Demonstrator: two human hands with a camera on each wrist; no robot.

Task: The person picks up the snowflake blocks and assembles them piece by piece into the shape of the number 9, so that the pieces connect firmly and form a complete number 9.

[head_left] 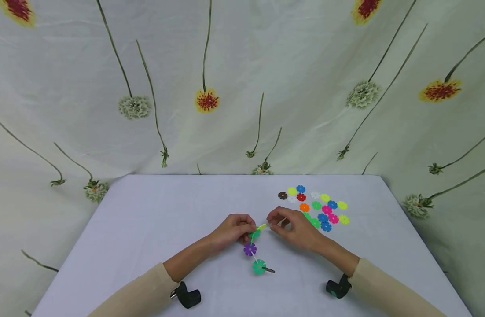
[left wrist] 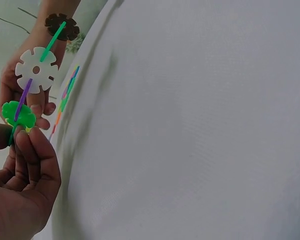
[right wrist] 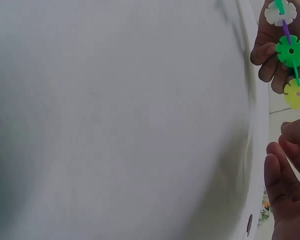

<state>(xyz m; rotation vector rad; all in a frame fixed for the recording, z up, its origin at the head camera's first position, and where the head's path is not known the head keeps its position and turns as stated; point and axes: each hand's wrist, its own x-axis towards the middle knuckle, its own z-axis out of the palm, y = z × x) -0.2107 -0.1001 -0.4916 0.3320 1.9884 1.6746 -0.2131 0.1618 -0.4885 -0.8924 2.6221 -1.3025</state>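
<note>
In the head view a chain of notched plastic flower discs, with a purple disc [head_left: 250, 249] midway, hangs below my left hand [head_left: 235, 230]. My left thumb and fingers pinch the chain near its upper green disc [right wrist: 291, 51]. Lower down are a white disc [left wrist: 36, 70], a teal-green disc [head_left: 259, 267] and a dark brown disc [left wrist: 62, 27]. At the upper end a yellow disc [right wrist: 297, 94] points toward my right hand [head_left: 293, 225]. My right thumb and fingertips pinch a small pale piece beside the yellow disc; the fingers mostly hide it.
Several loose discs lie flat at the back right of the white table [head_left: 147, 220], among them an orange disc [head_left: 304, 207] and a brown disc [head_left: 282, 195]. Some are partly behind my right hand. A flower-print cloth [head_left: 242, 66] hangs behind the table.
</note>
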